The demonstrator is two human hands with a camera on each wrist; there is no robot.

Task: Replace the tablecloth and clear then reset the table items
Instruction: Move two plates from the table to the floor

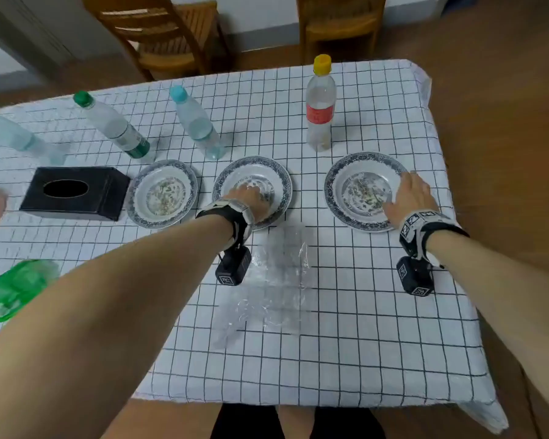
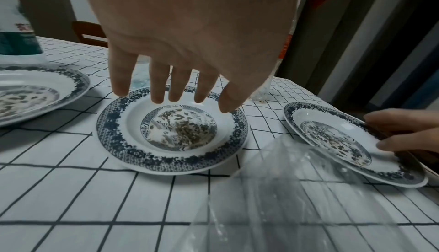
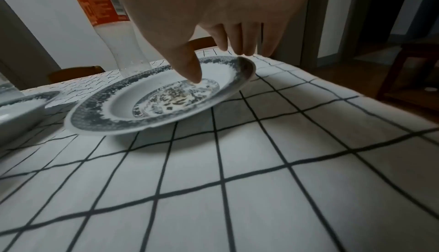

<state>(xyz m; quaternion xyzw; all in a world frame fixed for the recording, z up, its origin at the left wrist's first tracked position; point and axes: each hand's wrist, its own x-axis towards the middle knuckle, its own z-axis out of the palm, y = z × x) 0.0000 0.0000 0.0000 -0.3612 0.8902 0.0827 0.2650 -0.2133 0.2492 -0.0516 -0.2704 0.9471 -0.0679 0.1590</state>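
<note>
A white tablecloth (image 1: 362, 327) with a dark grid covers the table. Three blue-rimmed patterned plates stand in a row on it: a left plate (image 1: 137, 198), a middle plate (image 1: 282, 179) (image 2: 114, 134) and a right plate (image 1: 343, 185) (image 3: 95, 117). My left hand (image 1: 251, 198) (image 2: 177, 87) hovers over the middle plate with straight, spread fingers, holding nothing. My right hand (image 1: 409, 198) (image 3: 213, 62) grips the right plate at its right rim, thumb inside the dish and fingers over the edge. That side of the plate is tilted up off the cloth.
Behind the plates stand a yellow-capped bottle (image 1: 320, 112), a blue-capped bottle (image 1: 197, 125), a green-capped bottle (image 1: 114, 128) and one more bottle (image 1: 10, 131). A black tissue box (image 1: 76, 193) lies left, a green bag (image 1: 16, 288) front left, clear plastic film (image 1: 273, 289) centre. Two wooden chairs (image 1: 171, 36) stand beyond.
</note>
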